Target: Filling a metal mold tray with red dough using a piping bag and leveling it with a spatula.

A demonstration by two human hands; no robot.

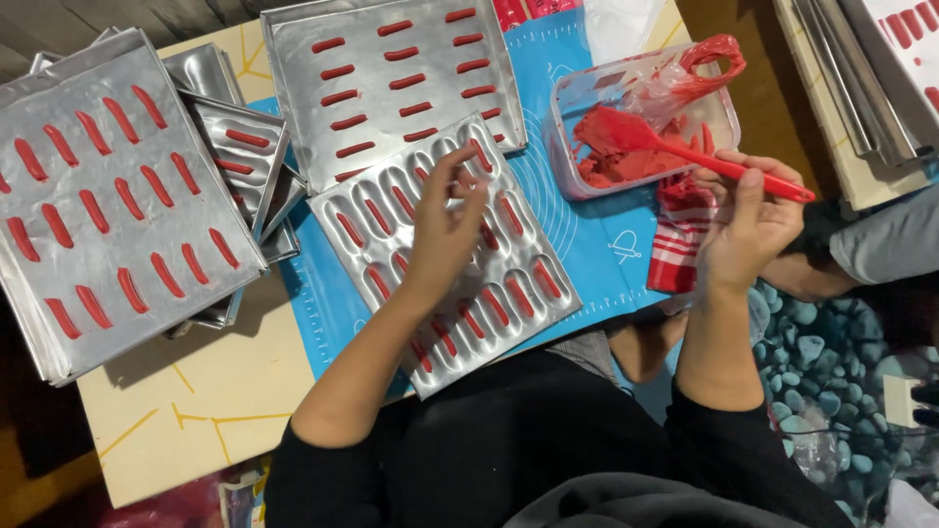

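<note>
Head view. Left hand (445, 230) lay over the moulded metal tray (445, 256), a silver sheet of oval wells set at a slant on the blue mat (597, 244). Its fingers (452, 168) were bent and drawn close together, tips down on one well near the tray's far end; whether they pinched any paste could not be told. Most wells held a short strip of red paste (496, 306).

Right hand (748, 220) was off to the right of the tray, above a red-and-white striped cloth (677, 240). Its fingers were wrapped around the handle of a red spatula (675, 147); the blade reached into a clear plastic tub (572, 147) holding red paste and a crumpled clear bag stained red.

Beyond the moulded tray, touching its far edge, sat a flat metal tray (293, 98) with rows of red strips. At far left a stack of flat trays (108, 205), the top one also striped red, rested on the pale tabletop (215, 401), with smaller trays wedged between the stack and the mat. More trays lay at the upper right corner (880, 68).

Black sleeves covered both forearms up to the elbows. A grey-sleeved arm of another person (885, 244) showed at the right edge, over a blue pebble-patterned floor covering (827, 362).
</note>
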